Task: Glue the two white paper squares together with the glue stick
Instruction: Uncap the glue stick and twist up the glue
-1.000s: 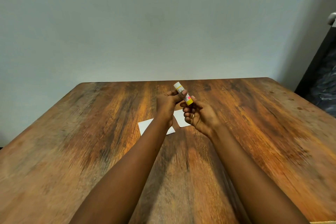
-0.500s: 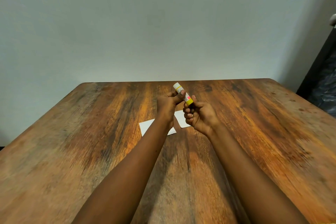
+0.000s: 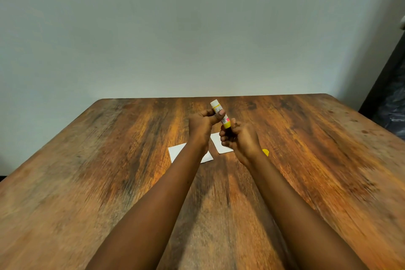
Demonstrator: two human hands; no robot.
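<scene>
Both my hands hold a glue stick (image 3: 225, 121) tilted above the table, its white tip pointing up and away. My left hand (image 3: 202, 126) grips its upper body with the thumb across it. My right hand (image 3: 242, 140) is closed around its yellow lower end. Two white paper squares lie flat on the table below the hands. The left square (image 3: 177, 152) is partly hidden by my left forearm. The right square (image 3: 221, 147) shows between the two hands. A small yellow cap (image 3: 265, 152) lies on the table just right of my right wrist.
The wooden table (image 3: 109, 182) ends at a plain grey wall along its far edge. Something dark (image 3: 392, 105) stands past the table's far right corner.
Both hands keep hold of the glue stick and have barely moved. The yellow cap now shows beside my right wrist, where it was hidden before.
</scene>
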